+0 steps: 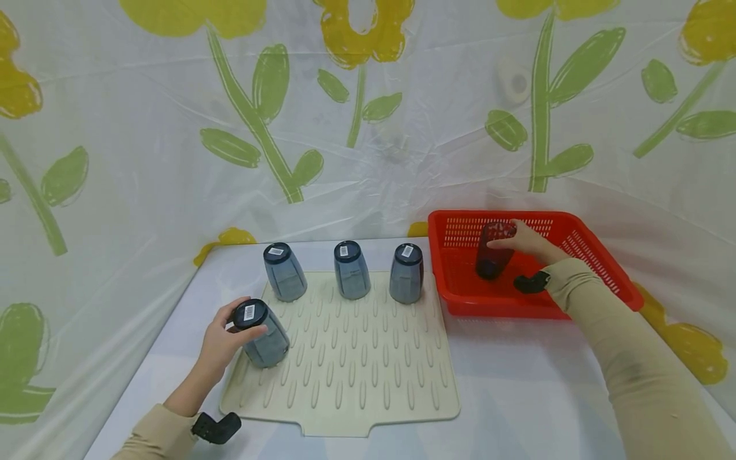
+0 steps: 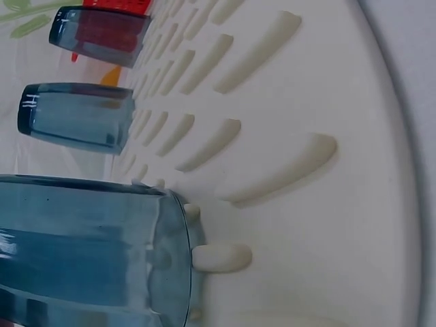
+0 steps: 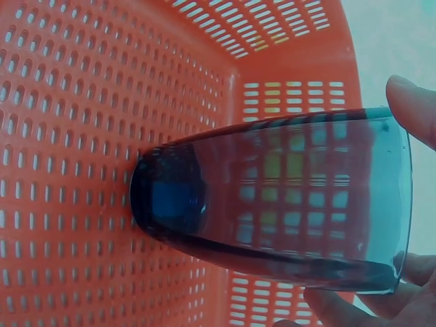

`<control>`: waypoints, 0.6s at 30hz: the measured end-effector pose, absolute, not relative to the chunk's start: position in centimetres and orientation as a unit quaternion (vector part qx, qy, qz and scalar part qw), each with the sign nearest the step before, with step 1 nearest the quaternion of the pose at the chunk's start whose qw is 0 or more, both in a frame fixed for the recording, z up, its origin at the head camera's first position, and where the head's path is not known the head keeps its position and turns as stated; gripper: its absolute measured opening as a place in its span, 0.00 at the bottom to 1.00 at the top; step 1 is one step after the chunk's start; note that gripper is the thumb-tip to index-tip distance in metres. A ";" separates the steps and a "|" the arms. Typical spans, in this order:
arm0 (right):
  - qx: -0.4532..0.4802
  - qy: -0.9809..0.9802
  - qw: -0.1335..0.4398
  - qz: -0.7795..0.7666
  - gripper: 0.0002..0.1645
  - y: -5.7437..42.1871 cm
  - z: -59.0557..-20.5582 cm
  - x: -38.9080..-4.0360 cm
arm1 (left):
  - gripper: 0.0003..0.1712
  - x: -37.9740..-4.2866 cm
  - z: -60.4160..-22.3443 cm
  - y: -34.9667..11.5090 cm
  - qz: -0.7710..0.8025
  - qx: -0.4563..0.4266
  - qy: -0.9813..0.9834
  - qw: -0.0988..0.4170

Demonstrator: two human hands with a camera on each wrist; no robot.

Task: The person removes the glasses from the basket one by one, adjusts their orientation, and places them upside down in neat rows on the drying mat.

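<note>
My left hand (image 1: 220,338) grips a blue-tinted drinking glass (image 1: 268,345) near its base. That glass stands upside down at the left side of the cream draining mat (image 1: 356,409), and its rim meets the ridges in the left wrist view. In the red basket, my right hand (image 1: 528,243) holds another tinted glass (image 1: 492,255) by the rim end, thumb and fingers on opposite sides. The right wrist view shows this glass (image 3: 306,204) with its dark base toward the perforated basket floor. Fingertips of the left hand behind its glass are hidden.
Along the mat's back edge stand three more upside-down glasses: a left one (image 1: 285,275), a middle one (image 1: 352,271) and a right one (image 1: 406,275). The red basket (image 1: 535,310) sits just right of the mat. Behind the white table hangs a flower-print sheet (image 1: 397,166).
</note>
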State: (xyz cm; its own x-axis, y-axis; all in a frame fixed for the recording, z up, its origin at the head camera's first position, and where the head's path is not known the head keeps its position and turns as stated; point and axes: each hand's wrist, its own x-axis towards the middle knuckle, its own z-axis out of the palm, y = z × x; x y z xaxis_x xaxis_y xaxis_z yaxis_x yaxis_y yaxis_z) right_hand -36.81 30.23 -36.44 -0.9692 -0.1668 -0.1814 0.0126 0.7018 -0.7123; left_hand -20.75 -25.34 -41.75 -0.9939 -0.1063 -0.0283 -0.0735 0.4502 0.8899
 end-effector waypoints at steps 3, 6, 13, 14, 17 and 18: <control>-0.048 0.915 0.104 -0.386 0.47 29.9 -36.6 -36.8 | 0.42 -20.8 -41.8 -25.5 -0.525 0.056 -0.849 0.009; -0.053 0.911 0.091 -0.398 0.41 29.7 -36.7 -36.7 | 0.42 -20.8 -41.8 -25.5 -0.529 0.057 -0.847 0.001; -0.035 0.926 0.090 -0.366 0.46 29.6 -36.7 -36.8 | 0.43 -20.9 -41.7 -25.6 -0.531 0.048 -0.846 -0.008; -0.033 0.929 0.090 -0.358 0.46 29.6 -36.7 -36.9 | 0.43 -20.9 -41.7 -25.6 -0.529 0.048 -0.847 -0.008; -0.032 0.932 0.088 -0.351 0.45 29.5 -36.8 -37.0 | 0.43 -20.8 -41.7 -25.6 -0.530 0.051 -0.846 -0.004; -0.034 0.930 0.087 -0.355 0.45 29.5 -36.9 -37.0 | 0.43 -20.8 -41.7 -25.6 -0.530 0.051 -0.846 -0.003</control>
State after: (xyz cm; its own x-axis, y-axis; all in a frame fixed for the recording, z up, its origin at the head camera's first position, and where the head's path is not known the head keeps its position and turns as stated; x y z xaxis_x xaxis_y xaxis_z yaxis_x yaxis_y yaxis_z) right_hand -37.01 29.48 -36.86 -0.9826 -0.1251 -0.1374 -0.0019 0.7463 -0.6657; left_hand -20.77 -25.59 -41.70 -0.9947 -0.0838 -0.0588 -0.0894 0.4321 0.8974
